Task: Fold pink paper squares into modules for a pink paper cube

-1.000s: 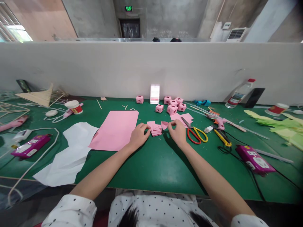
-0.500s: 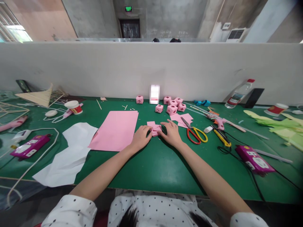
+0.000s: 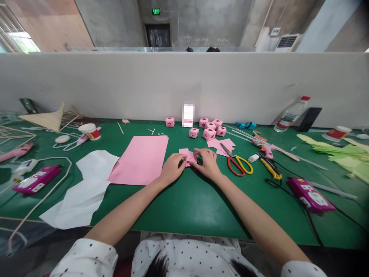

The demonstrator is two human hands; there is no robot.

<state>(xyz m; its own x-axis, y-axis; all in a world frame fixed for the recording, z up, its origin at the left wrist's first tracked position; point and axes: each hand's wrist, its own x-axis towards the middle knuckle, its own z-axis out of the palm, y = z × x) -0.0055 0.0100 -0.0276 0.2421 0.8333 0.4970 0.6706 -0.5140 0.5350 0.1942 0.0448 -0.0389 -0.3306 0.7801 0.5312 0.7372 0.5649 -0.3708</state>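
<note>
Between my hands lies a small folded piece of pink paper (image 3: pixel 190 157), low over the green table. My left hand (image 3: pixel 173 168) pinches its left edge between thumb and fingers. At the right edge, the thumb and curled fingers of my right hand (image 3: pixel 208 163) hold it too. The fingertips partly cover the paper, so its exact folds are hard to make out. Behind it stand several folded pink paper cubes (image 3: pixel 209 134) with diamond-shaped openings. Loose pink squares (image 3: pixel 212 143) lie beyond my right hand, under the blades of red-and-yellow scissors (image 3: pixel 240 164).
Left of my hands are pink sheets (image 3: pixel 141 159) and crumpled white paper (image 3: pixel 89 188). A phone-like bright screen (image 3: pixel 188 115) leans against the grey partition (image 3: pixel 129 84). On the right are a pink glue gun (image 3: pixel 268 150), a yellow cutter (image 3: pixel 271 168), a purple power strip (image 3: pixel 310 195) and a bottle (image 3: pixel 291 115).
My right fingers, spread and partly lifted before, have curled in closer on the pink paper. The paper's right side looks raised or turned slightly. My left hand has barely moved.
</note>
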